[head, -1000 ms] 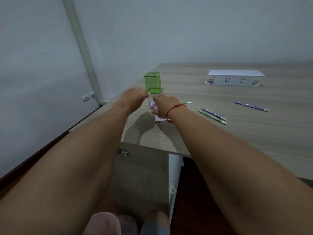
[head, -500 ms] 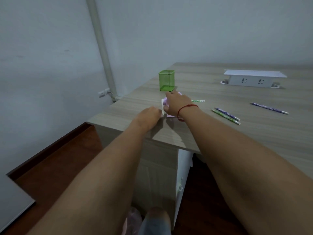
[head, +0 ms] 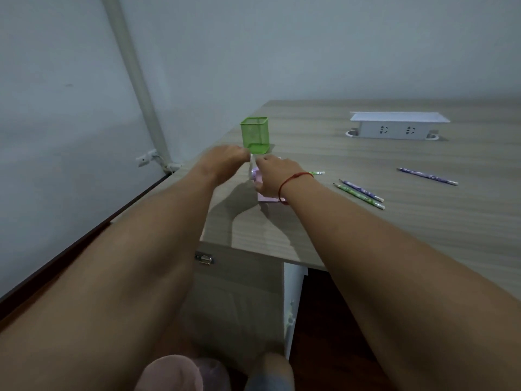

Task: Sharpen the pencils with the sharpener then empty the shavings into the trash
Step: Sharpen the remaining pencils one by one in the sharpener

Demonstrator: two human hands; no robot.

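Wood surface by grey wall: left hand pinches crank, right hand grips sharpener; pencils at three o'clock.

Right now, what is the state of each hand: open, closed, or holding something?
Left hand: pinches the white crank.
Right hand: grips the sharpener.

arms outstretched, left hand, right hand curled

Dim, flat light; soft shadows, wide-angle distortion.
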